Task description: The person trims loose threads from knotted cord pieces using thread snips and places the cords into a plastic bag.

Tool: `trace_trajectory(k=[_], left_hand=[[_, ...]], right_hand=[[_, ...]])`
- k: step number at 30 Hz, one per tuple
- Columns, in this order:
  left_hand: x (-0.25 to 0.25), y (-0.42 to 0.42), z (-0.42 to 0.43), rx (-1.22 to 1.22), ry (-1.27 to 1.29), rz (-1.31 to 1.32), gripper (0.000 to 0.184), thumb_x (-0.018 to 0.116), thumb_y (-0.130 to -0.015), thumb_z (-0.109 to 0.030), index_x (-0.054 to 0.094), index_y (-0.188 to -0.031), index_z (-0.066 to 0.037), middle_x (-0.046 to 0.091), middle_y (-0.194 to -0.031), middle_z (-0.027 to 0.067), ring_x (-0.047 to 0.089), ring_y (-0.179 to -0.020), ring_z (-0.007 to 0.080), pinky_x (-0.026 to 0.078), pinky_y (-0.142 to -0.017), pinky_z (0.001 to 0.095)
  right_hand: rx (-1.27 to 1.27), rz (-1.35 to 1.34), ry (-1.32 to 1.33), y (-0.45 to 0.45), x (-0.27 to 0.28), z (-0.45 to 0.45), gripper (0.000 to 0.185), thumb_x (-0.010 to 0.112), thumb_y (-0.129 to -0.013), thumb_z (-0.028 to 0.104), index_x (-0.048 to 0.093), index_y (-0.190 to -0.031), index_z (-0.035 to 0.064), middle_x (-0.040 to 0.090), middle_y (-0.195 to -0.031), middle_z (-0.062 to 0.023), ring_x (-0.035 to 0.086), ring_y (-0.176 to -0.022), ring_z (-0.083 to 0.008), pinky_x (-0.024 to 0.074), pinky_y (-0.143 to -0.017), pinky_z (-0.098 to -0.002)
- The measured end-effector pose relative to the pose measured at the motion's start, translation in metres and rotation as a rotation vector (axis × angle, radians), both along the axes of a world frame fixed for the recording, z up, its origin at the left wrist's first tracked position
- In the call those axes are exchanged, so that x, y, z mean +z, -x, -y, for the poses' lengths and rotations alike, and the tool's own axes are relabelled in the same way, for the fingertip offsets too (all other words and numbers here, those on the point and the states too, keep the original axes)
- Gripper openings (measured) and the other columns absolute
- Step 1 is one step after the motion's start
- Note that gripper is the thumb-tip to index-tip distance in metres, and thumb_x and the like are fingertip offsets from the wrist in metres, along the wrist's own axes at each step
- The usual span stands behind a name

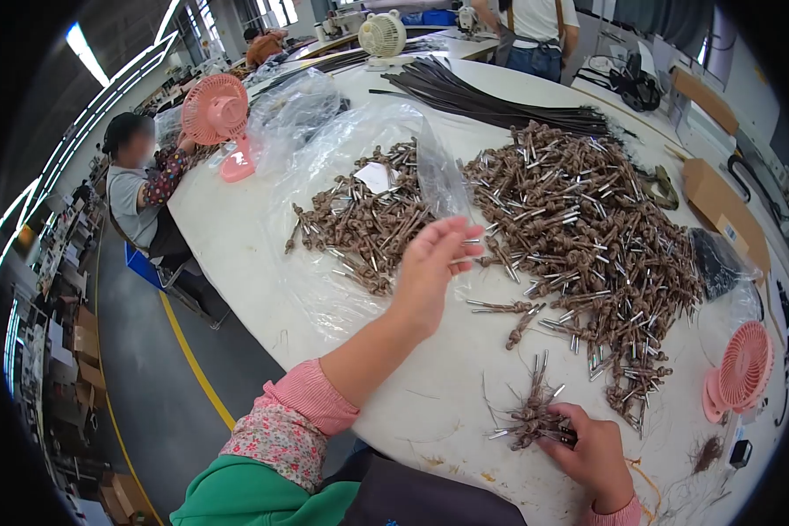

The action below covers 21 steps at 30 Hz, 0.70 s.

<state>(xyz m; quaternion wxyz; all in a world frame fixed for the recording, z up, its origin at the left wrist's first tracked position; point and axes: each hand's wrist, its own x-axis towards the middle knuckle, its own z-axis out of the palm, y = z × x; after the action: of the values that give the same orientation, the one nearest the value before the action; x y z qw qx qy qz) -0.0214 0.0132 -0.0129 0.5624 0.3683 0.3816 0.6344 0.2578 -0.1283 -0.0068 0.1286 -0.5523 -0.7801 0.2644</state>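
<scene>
My right hand [592, 451] is closed around a small bunch of brown knotted cords [530, 416] with silver metal tips, low over the front of the table. My left hand [430, 272] is raised between two heaps, fingers stretched and slightly apart. A silver tip shows beside its fingers; whether the hand touches it I cannot tell. Left of that hand, a heap of knotted cords [351, 215] lies on a clear plastic bag [298, 289] with a white paper slip [375, 177] on top. The larger heap of knotted cords [587, 237] spreads to the right.
A pink fan [747, 364] stands at the right edge, another pink fan [215, 114] at the far left. Dark flat strips [491, 101] lie behind the heaps. Across the table's left side sits a person [136, 188]; another person [539, 35] stands at the back.
</scene>
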Motion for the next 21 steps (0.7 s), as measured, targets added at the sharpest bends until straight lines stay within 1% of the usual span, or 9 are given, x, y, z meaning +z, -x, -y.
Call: trace_trajectory(k=[2, 4, 5, 8, 10, 14, 16, 19, 21], left_hand=[[-0.020, -0.024, 0.012, -0.212, -0.250, -0.249, 0.025, 0.053, -0.095, -0.013, 0.055, -0.117, -0.002, 0.065, -0.108, 0.0070, 0.059, -0.093, 0.0112, 0.045, -0.084, 0.0260], [-0.016, -0.042, 0.035, -0.408, -0.354, -0.733, 0.025, 0.057, -0.094, -0.016, 0.059, -0.116, -0.005, 0.065, -0.106, 0.0045, 0.059, -0.099, 0.0140, 0.048, -0.080, 0.0279], [-0.033, -0.052, 0.039, -0.380, -0.591, -0.792, 0.029, 0.059, -0.093, -0.021, 0.058, -0.118, -0.006, 0.065, -0.105, 0.0043, 0.059, -0.099, 0.0151, 0.049, -0.078, 0.0294], [-0.018, -0.064, 0.064, -0.555, -0.536, -0.739, 0.034, 0.058, -0.094, -0.026, 0.057, -0.121, -0.006, 0.064, -0.106, 0.0054, 0.059, -0.099, 0.0159, 0.049, -0.078, 0.0311], [-0.015, -0.070, 0.073, -0.894, -0.344, -0.610, 0.037, 0.058, -0.094, -0.030, 0.057, -0.123, -0.006, 0.064, -0.109, 0.0065, 0.058, -0.098, 0.0153, 0.049, -0.079, 0.0313], [-0.037, -0.079, 0.072, -0.885, -0.235, -0.282, 0.032, 0.061, -0.093, -0.027, 0.059, -0.115, -0.004, 0.064, -0.098, 0.0017, 0.055, -0.081, 0.0064, 0.047, -0.073, 0.0244], [-0.031, -0.078, 0.075, -0.892, -0.256, -0.330, 0.029, 0.062, -0.092, -0.023, 0.060, -0.115, -0.005, 0.063, -0.097, 0.0003, 0.054, -0.081, 0.0050, 0.047, -0.073, 0.0232], [-0.019, -0.076, 0.080, -0.923, -0.239, -0.470, 0.027, 0.064, -0.091, -0.018, 0.059, -0.115, -0.006, 0.063, -0.096, -0.0006, 0.053, -0.082, 0.0035, 0.046, -0.073, 0.0218], [-0.030, -0.079, 0.077, -0.910, -0.228, -0.618, 0.026, 0.063, -0.092, -0.016, 0.056, -0.115, -0.005, 0.063, -0.103, 0.0017, 0.055, -0.086, 0.0048, 0.047, -0.076, 0.0224]], right_hand=[[0.031, 0.046, -0.107, -0.003, -0.015, -0.001, 0.032, 0.073, -0.075, 0.021, 0.063, -0.104, 0.0109, 0.069, -0.073, -0.0091, 0.066, -0.061, -0.0264, 0.0506, -0.057, -0.0329], [0.031, -0.062, -0.151, -0.011, -0.024, -0.003, 0.028, 0.072, -0.074, 0.014, 0.063, -0.100, 0.0094, 0.068, -0.073, -0.0104, 0.065, -0.063, -0.0294, 0.0501, -0.057, -0.0324], [0.039, -0.056, -0.160, -0.015, -0.028, -0.003, 0.028, 0.072, -0.074, 0.014, 0.063, -0.100, 0.0094, 0.068, -0.073, -0.0104, 0.065, -0.063, -0.0294, 0.0501, -0.057, -0.0324], [-0.084, -0.215, -0.130, -0.020, -0.034, -0.003, 0.025, 0.070, -0.071, 0.006, 0.063, -0.095, 0.0056, 0.067, -0.072, -0.0097, 0.066, -0.061, -0.0224, 0.0488, -0.058, -0.0282], [-0.183, -0.433, -0.022, -0.023, -0.031, -0.002, 0.021, 0.069, -0.074, 0.002, 0.062, -0.093, 0.0016, 0.066, -0.071, -0.0064, 0.061, -0.062, -0.0105, 0.0459, -0.059, -0.0236], [-0.195, -0.564, 0.021, -0.019, -0.019, -0.001, 0.015, 0.066, -0.078, 0.000, 0.063, -0.092, -0.0010, 0.065, -0.071, -0.0025, 0.054, -0.066, -0.0038, 0.0436, -0.061, -0.0207], [-0.218, -0.728, 0.071, -0.021, -0.026, -0.003, 0.012, 0.067, -0.081, 0.001, 0.064, -0.092, -0.0012, 0.066, -0.072, -0.0011, 0.053, -0.065, -0.0035, 0.0423, -0.060, -0.0200], [-0.150, -0.685, 0.105, -0.018, -0.021, -0.001, 0.010, 0.063, -0.082, -0.002, 0.063, -0.093, -0.0011, 0.062, -0.077, 0.0037, 0.051, -0.068, -0.0015, 0.0404, -0.059, -0.0185], [-0.160, -0.611, 0.023, -0.013, -0.019, 0.001, 0.010, 0.066, -0.082, 0.004, 0.064, -0.092, 0.0009, 0.063, -0.072, 0.0004, 0.053, -0.062, -0.0039, 0.0403, -0.056, -0.0208]])
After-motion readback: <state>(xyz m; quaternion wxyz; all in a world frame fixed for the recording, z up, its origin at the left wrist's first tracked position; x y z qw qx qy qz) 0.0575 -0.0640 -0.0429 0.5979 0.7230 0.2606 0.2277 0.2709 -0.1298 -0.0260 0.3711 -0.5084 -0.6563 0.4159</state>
